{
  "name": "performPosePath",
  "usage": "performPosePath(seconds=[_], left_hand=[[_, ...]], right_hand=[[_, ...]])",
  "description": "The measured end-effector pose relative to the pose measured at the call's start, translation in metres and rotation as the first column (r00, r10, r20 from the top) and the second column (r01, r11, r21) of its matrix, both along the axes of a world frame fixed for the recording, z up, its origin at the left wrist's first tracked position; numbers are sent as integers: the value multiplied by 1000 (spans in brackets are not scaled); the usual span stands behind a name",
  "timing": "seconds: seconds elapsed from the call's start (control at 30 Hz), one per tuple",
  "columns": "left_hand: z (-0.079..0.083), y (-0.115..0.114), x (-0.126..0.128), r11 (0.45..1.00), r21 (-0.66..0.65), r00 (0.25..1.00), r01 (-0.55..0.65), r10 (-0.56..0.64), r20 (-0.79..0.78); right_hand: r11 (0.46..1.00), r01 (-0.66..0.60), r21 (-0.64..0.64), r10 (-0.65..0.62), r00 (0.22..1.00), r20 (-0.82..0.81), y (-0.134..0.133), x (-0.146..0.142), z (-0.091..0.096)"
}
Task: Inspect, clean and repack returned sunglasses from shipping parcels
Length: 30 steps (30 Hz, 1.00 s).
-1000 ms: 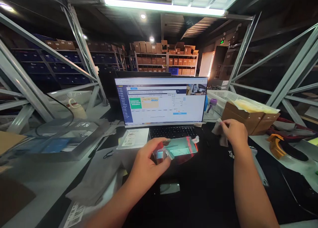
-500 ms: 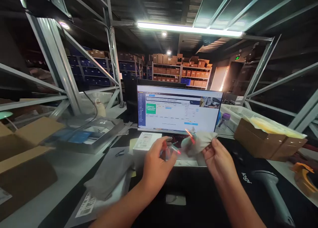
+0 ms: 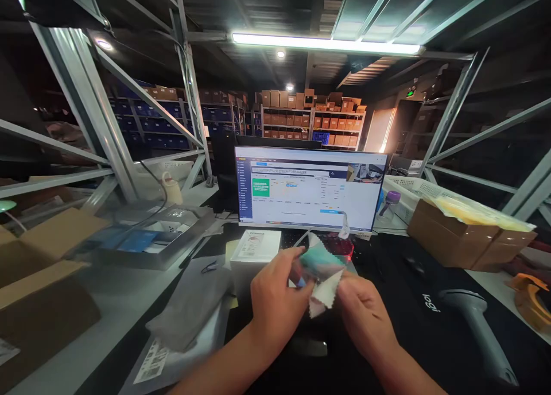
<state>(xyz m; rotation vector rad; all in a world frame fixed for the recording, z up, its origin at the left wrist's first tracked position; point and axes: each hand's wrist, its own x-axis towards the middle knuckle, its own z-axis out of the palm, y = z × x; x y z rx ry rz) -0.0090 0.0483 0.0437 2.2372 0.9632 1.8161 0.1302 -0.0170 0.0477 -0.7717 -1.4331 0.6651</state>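
Over the desk, my left hand [image 3: 278, 289] is closed with thumb and fingertips pinched on what looks like a pair of glasses, mostly hidden behind the fingers and cloth. A small white tag [image 3: 344, 227] shows just beyond, in front of the monitor. Facing it, my right hand [image 3: 368, 306] is closed on a pale, zigzag-edged cleaning cloth [image 3: 326, 290], which is folded and looks greenish on its upper part. The cloth lies against the held item between both hands. Close behind my left hand stands a white box [image 3: 257, 246] with a printed label.
A lit monitor [image 3: 307, 194] stands ahead. To the left are a grey pouch [image 3: 189, 306] on a labelled bag and an open carton [image 3: 47, 286]. On the right lie a barcode scanner [image 3: 477, 326], a mouse [image 3: 413, 263], a carton [image 3: 465, 234] and an orange tape dispenser [image 3: 531, 297].
My right hand has moved left and down, bringing the cloth in against the item at my left hand. The cloth now lies opened and folded between the hands.
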Motion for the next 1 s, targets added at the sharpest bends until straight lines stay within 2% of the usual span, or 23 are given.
performPosePath(seconds=[0.07,0.13,0.23,0.3,0.37,0.47,0.57,0.63,0.7,0.87,0.93,1.0], left_hand=[[-2,-3,0,999,39,999,24,-23,-28],[-5,-5,1,997,65,998,35,-32,-51],[-8,-6,3,991,118,996,56,-47,-75],[-11,-5,5,985,126,991,121,-111,-78],[-14,-3,7,974,98,978,203,-196,-78],[-18,-3,11,958,58,958,280,-275,-82],[-21,-5,16,953,52,953,299,-295,-67],[-22,-7,17,957,20,956,290,-289,-57],[-23,-7,16,963,-50,962,266,-268,-57],[-25,-3,6,962,-152,972,227,-233,-23],[-25,-2,5,960,-145,968,240,-248,-40],[-25,-3,7,964,-98,964,248,-255,-74]], right_hand=[[981,157,112,-171,977,125,-2,-1,1],[942,301,149,-313,947,65,-3,-6,-2],[882,470,33,-463,877,-127,-1,-17,-10],[858,511,-52,-511,838,-190,0,-21,-13],[865,484,-132,-502,828,-251,0,-20,-11],[909,340,-241,-412,812,-413,0,-5,6],[942,175,-286,-316,752,-579,1,11,25],[945,142,-294,-302,720,-625,4,13,29],[942,172,-288,-317,734,-600,6,4,23],[896,395,-202,-441,839,-318,8,-27,-4],[909,355,-218,-411,850,-330,7,-25,-3],[932,227,-283,-337,830,-445,6,-13,7]])
